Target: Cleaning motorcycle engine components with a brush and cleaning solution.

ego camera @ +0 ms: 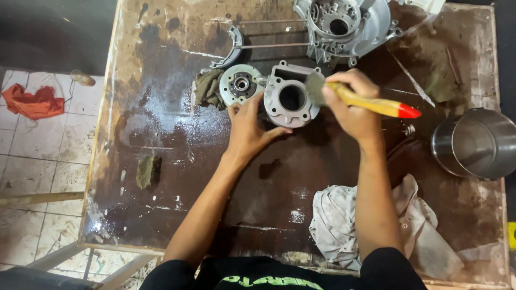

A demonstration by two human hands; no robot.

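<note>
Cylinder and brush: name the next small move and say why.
Probably sweep the brush across the rim of the cylinder and into its bore. The right hand has the bristles at the bore's right edge, and the left hand steadies the cylinder from the left on the wet, dirty table.

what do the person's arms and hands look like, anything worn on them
Both hands, left hand and right hand, are bare: no gloves, rings or watch visible. The forearms are uncovered. Short black sleeves end near the elbows, part of a black shirt with green lettering.
</note>
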